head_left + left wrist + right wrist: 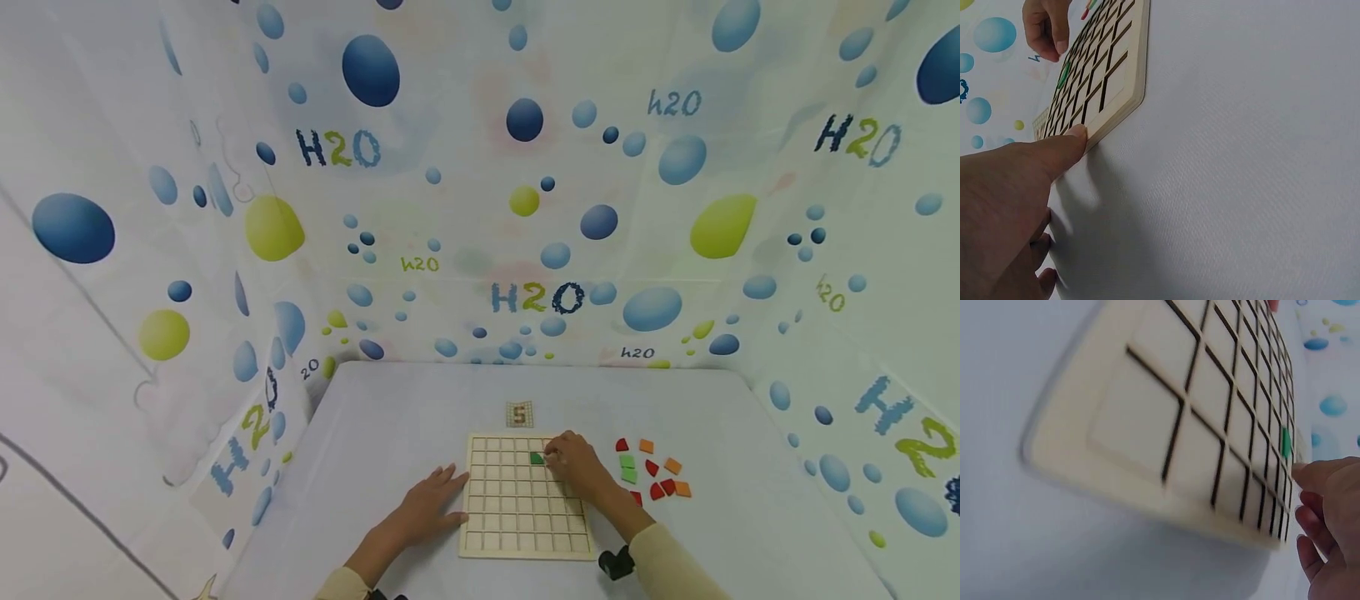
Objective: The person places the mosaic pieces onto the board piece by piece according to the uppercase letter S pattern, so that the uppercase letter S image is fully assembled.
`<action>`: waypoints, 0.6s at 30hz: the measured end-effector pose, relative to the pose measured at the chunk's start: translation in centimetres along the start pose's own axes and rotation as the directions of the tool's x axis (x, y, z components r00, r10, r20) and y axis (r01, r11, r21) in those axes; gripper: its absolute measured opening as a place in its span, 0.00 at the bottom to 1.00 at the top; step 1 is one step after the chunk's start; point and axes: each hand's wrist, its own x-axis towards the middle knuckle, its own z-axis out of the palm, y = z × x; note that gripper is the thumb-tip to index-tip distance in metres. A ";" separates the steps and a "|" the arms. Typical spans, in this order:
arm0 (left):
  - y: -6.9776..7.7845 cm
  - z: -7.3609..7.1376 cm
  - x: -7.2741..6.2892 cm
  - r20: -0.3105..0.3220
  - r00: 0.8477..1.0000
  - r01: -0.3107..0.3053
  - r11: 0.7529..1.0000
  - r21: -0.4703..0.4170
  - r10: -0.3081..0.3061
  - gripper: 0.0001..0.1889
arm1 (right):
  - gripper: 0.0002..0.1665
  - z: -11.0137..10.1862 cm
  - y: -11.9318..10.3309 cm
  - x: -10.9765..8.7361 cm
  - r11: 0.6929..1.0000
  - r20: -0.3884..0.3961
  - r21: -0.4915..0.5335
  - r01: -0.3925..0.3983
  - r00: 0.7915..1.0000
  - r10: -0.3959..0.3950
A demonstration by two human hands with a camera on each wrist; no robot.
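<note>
Big picture first: a printed sheet [442, 217], all bubbles and H2O lettering, fills the back and sides. Below it spreads the white surface [720, 408], and there's the board [517, 517], pale and gridded, flat in the near middle.

Now the hands! The left hand [429, 502] is at the board's left edge, fingers spread and loosely extended, the thumb touching the rim and nothing gripped. Over on the far right part of the board, the right hand [576, 462] has its fingers bent and drawn close together; whether anything sits between those tips, I can't tell.

Beyond the far edge lies a little card [519, 414], bearing a figure like an S or a 5. Off to the board's right, a loose scatter: red pieces [652, 467], orange pieces [672, 466], light green pieces [628, 475]. And one dark green piece [536, 458] lies on the grid, just left of the right hand's fingertips.
</note>
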 end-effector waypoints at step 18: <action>-0.2 0.1 0.0 -0.003 1.000 -0.017 0.999 -0.031 0.017 0.39 | 0.28 -10.6 10.5 -5.6 0.865 -0.042 0.117 -0.488 0.868 0.495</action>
